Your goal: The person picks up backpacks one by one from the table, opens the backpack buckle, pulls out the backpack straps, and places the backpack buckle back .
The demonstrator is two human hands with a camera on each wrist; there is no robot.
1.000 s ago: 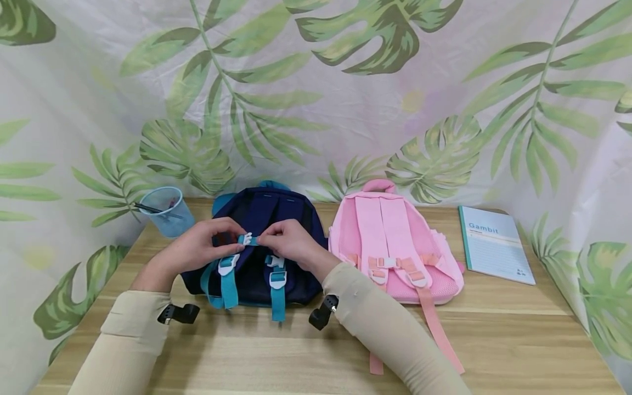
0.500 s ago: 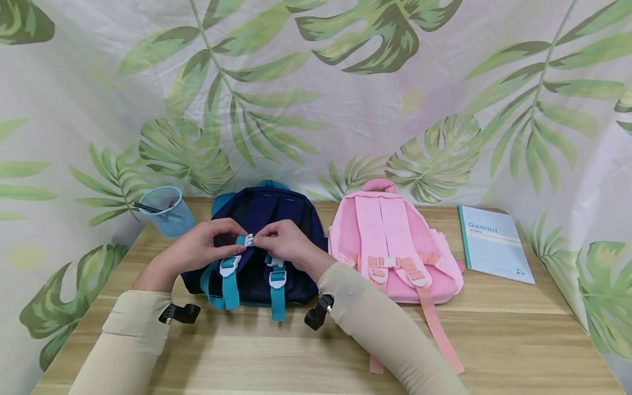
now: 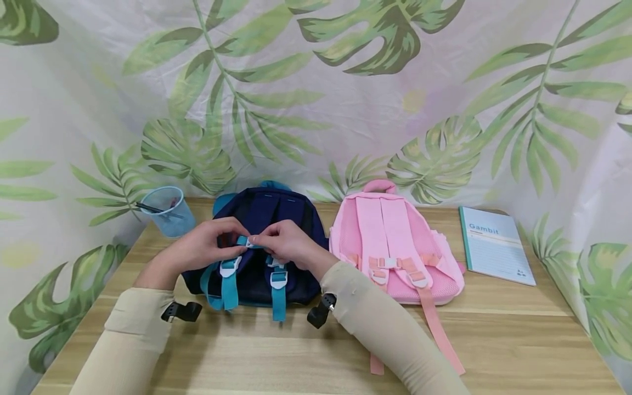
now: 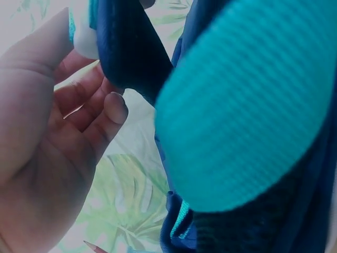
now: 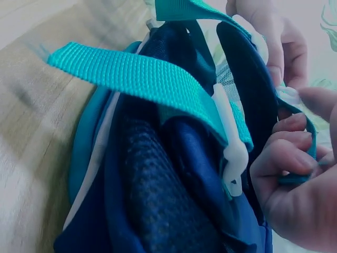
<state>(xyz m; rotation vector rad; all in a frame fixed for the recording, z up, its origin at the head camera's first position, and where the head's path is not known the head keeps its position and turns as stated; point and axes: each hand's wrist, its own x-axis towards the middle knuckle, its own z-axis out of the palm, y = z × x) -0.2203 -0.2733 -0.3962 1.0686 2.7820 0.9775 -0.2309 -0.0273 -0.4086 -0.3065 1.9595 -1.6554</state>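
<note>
Pinching teal buckled strap, left grip, right grip, navy backpack

Navy bkpk on wd table, strap side showing; teal chest strap w/ wht buckle pinched.

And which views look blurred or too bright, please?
Head view: even light, the notebook fairly sharp; left wrist view: bluish, the near teal strap slightly soft, upper left washed out; right wrist view: bluish, the loose strap blurred at its frayed tip, upper right pale.
</note>
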